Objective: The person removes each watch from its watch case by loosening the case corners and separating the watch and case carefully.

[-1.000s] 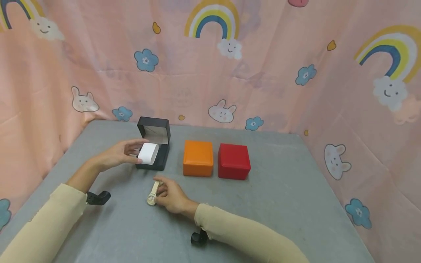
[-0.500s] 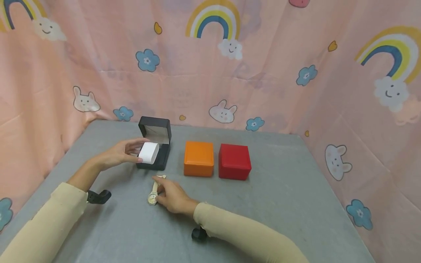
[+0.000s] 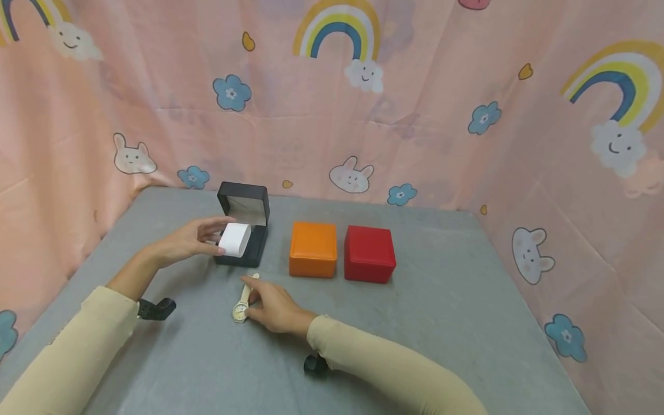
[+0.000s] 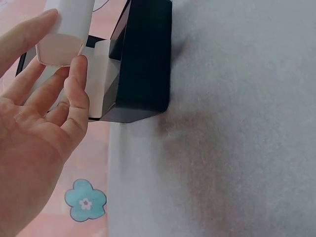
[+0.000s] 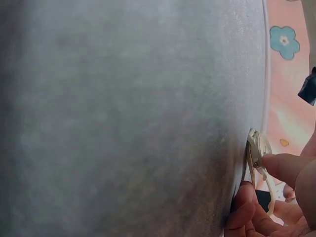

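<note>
My left hand (image 3: 181, 245) grips a white watch cushion (image 3: 235, 239) between thumb and fingers, over the base of an open black watch box (image 3: 257, 248). In the left wrist view the cushion (image 4: 71, 19) shows its hollow end, thumb on one side and fingertips on the other, beside the dark box (image 4: 145, 59). Low over the table, my right hand (image 3: 275, 306) pinches a cream-strapped wristwatch (image 3: 240, 312), dial facing up. The right wrist view shows a thumb against the watch case (image 5: 257, 148) and the strap curving past the fingers. Some of the strap is hidden by the hand.
An orange box (image 3: 313, 249) and a red box (image 3: 369, 253), both closed, stand side by side right of the black box. The grey table (image 3: 441, 311) ends at a pink printed curtain (image 3: 290, 138) at the back and sides.
More of the watch strap's end shows past the right index finger than a second ago. The left hand and the cushion have stayed about where they were.
</note>
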{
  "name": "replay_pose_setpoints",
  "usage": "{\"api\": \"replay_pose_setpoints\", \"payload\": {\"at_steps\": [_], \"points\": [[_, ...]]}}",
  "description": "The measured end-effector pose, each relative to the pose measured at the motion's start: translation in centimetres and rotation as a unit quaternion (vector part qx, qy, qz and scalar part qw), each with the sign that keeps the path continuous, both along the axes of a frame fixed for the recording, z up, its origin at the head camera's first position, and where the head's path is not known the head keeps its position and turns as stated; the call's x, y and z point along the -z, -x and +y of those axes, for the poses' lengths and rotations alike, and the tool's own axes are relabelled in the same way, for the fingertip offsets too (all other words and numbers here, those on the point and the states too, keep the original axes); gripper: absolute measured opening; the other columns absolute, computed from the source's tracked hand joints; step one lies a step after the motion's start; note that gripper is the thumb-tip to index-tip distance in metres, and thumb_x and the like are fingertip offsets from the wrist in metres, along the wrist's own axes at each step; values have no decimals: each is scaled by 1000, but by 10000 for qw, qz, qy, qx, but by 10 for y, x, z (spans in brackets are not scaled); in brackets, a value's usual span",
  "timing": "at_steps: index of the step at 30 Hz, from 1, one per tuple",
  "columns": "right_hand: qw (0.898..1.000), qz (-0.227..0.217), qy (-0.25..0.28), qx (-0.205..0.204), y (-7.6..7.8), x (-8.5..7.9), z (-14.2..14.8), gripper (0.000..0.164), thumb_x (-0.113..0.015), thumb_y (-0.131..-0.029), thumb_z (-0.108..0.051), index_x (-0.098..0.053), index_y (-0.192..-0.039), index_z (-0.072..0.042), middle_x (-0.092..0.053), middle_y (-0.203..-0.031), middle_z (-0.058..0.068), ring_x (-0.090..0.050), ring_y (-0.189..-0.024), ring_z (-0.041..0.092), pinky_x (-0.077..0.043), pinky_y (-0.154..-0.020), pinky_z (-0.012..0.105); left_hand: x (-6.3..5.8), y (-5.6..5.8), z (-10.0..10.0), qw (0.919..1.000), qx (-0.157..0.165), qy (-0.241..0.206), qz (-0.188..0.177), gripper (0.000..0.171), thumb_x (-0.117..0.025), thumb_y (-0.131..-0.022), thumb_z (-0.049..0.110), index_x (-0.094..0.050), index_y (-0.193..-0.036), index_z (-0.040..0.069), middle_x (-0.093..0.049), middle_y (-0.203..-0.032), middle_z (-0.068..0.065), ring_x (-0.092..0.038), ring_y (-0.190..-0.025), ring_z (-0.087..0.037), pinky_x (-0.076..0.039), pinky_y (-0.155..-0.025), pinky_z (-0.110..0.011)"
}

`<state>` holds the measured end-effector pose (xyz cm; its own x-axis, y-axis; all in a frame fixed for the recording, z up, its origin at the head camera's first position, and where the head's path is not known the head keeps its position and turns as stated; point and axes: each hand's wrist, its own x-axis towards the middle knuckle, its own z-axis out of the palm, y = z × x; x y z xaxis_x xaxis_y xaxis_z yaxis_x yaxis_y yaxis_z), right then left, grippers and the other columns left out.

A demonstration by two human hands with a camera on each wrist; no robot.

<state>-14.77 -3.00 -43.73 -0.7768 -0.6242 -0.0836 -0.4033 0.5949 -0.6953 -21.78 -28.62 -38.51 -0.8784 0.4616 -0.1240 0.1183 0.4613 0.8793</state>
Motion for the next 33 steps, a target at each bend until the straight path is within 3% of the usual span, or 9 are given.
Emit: {"api": "replay_pose_setpoints", "payload": {"at_steps": [7,14,26,33], "points": [[9999,-131,-85,-49,-1,-1,1,66,-73,-92,-11,-46,-152,-14,-70,-104,0,-52,-75,0,-45,-71,14,0,-2,0,10000,45,56,7,74,-73,-92,16,-37,-156,9,-34,-162,-23,-46,-140,-47,-51,-98,-38],[10000,-68,-68,-23,1,-2,1,66,-73,-91,-11,-46,-152,-14,-71,-105,0,-52,-75,-1,-45,-73,14,-1,0,1,10000,-15,-30,-12,73,-73,-92,13,-37,-155,8,-34,-162,-23,-45,-140,-46,-51,-95,-30],[9996,-80,169,-198,7,-2,5,61,-68,-96,-21,-45,-152,-14,-71,-104,0,-51,-73,-1,-44,-73,15,0,2,0,10000,-26,-55,62,72,-73,-92,13,-38,-154,7,-35,-162,-22,-50,-135,-44,-51,-92,-26],[9988,-342,345,-107,9,-5,9,60,-68,-96,-20,-46,-151,-12,-70,-109,2,-52,-73,-2,-45,-67,14,1,1,1,10000,-28,49,64,71,-74,-92,15,-39,-154,9,-35,-162,-22,-49,-137,-44,-51,-98,-36]]}}
